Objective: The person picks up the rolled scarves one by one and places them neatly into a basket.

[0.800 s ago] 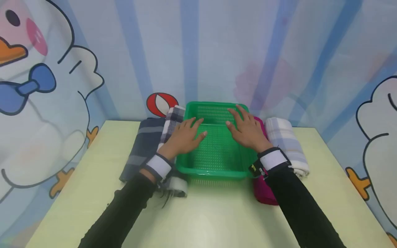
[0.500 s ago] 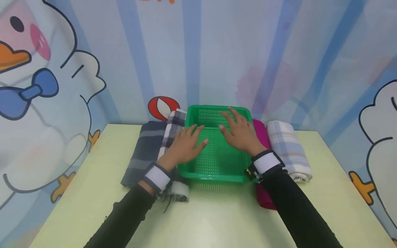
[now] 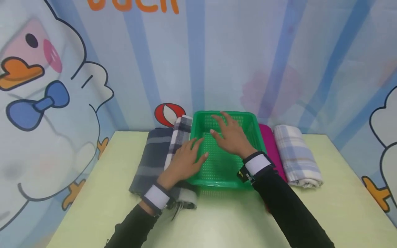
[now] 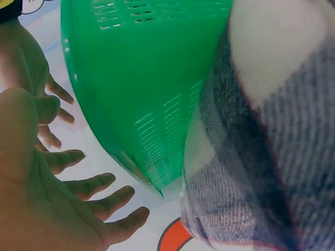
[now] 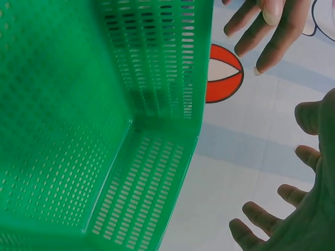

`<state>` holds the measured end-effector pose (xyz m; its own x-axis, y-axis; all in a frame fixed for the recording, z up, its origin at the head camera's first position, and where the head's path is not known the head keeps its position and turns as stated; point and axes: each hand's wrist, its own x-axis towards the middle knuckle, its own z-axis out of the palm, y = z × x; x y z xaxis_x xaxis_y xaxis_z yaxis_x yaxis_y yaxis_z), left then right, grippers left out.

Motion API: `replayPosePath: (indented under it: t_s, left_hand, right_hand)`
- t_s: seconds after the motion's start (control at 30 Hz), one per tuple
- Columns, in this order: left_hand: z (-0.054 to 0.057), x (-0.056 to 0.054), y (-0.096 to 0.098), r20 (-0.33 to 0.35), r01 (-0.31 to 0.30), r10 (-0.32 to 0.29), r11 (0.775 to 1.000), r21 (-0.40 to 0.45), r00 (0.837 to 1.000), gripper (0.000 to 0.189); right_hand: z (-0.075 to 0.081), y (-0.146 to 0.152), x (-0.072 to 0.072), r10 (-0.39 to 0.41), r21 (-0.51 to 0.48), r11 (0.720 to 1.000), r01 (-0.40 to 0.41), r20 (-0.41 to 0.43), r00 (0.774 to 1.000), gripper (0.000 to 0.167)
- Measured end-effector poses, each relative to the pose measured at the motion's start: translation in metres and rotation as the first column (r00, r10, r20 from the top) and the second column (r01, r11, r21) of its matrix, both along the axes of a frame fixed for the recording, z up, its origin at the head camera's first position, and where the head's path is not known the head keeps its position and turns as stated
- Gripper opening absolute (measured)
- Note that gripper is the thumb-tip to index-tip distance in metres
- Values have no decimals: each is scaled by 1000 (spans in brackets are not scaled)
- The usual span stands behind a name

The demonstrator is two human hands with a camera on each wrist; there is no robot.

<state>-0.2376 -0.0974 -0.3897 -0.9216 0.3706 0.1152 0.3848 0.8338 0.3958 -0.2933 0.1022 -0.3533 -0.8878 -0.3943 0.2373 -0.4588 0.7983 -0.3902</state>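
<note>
Head view, items in sight. Basket (image 3: 223, 168): one, green, mouth up, straight ahead of me above the table (image 3: 220, 224); base hidden, so I cannot tell how flat it sits. Flanked by the checked cloth (image 3: 181, 129) on the left and the pink cloth (image 3: 273, 148) on the right; contact with either is hard to tell. Outermost: dark cloth (image 3: 153, 158) to the left, pale cloth (image 3: 296, 155) to the right.

Left hand (image 3: 184, 160): mine, fingers spread and lightly bent, thumb apart, holding nothing. Poised over the basket's left side; from it the basket lies beneath and to the right. Left wrist view shows a gap, with my fingertips near one corner.

Right hand (image 3: 232, 136): mine, fingers parted, thumb apart, holding nothing. Poised over the basket's inside, set farther from me than the left, wrist above the right side; the basket lies beneath. Right wrist view shows a gap here too.

Governing relation, by my judgement: basket centred below and between both palms, long axis seemingly running away from me, though foreshortening leaves this unsure. Nearer hand: probably the left, judging by its fingertips; the margin is uncertain.
</note>
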Motion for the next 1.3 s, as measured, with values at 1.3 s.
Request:
replayPosePath:
  t_s: [1.3]
  left_hand:
    - [-58,49,-35,5,-119,124,944,306,992,62]
  right_hand:
    - [-4,-65,-18,106,-69,993,-100,81,991,61]
